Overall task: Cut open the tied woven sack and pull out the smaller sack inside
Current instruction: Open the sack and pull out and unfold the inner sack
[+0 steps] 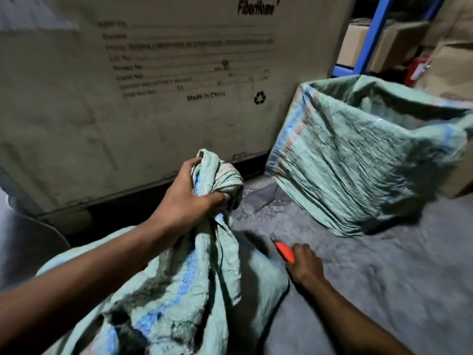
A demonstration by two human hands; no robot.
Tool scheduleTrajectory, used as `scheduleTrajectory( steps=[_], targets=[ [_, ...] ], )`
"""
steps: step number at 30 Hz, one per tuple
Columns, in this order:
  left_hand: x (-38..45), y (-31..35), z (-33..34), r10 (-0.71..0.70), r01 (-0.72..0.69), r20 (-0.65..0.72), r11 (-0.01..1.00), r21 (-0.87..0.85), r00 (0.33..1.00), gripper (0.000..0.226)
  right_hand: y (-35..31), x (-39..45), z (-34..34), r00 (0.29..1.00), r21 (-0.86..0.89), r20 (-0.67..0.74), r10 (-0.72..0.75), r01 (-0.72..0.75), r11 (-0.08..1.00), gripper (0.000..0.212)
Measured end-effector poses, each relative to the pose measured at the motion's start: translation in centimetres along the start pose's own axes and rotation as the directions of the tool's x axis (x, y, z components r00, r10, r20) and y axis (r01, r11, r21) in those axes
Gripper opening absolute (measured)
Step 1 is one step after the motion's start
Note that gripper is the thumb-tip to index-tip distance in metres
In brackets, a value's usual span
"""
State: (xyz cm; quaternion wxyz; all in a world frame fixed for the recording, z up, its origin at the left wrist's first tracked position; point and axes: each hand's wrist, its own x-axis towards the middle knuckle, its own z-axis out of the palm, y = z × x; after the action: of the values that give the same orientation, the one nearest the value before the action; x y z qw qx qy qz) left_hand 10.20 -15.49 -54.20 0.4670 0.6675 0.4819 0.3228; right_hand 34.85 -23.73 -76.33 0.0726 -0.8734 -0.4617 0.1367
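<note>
A pale green woven sack (179,298) with a blue stripe lies in front of me, its neck bunched into a knot (225,180). My left hand (186,201) is shut around that knotted neck and holds it up. Just right of the sack, my right hand (305,265) grips an orange utility knife (284,251) low over the floor, its tip pointing up and left toward the sack's neck without touching it. No inner sack is visible.
A second green woven sack (358,160) stands open at the right. A large printed cardboard carton (128,85) fills the background. Blue shelving (371,34) with boxes is at the far right. The floor (384,278) is grey.
</note>
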Motion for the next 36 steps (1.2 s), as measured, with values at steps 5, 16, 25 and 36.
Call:
scheduleTrajectory(
  steps=[5, 16, 25, 36],
  targets=[
    [1.0, 0.6, -1.3, -0.064, 0.046, -0.138, 0.99, -0.132, 0.988, 0.069, -0.7, 0.6, -0.7, 0.992, 0.087, 0.122, 0.04, -0.051, 0.995, 0.032],
    [3.0, 3.1, -11.1, -0.215, 0.034, -0.237, 0.805, -0.593, 0.947, 0.055, -25.3, -7.8, -20.7, 0.715, 0.693, 0.127, -0.687, 0.431, 0.577, 0.055],
    [1.4, -3.1, -17.1, -0.116, 0.01, -0.23, 0.909, -0.417, 0.966, 0.084, -27.7, -8.1, -27.0, 0.705, 0.632, 0.025, -0.709, 0.538, 0.558, 0.032],
    [-1.1, -2.2, -21.4, 0.283, -0.293, 0.173, 0.956, 0.035, 0.944, 0.036, -25.2, -0.3, -35.7, 0.706, -0.184, -0.224, -0.672, 0.646, 0.741, 0.022]
  ],
)
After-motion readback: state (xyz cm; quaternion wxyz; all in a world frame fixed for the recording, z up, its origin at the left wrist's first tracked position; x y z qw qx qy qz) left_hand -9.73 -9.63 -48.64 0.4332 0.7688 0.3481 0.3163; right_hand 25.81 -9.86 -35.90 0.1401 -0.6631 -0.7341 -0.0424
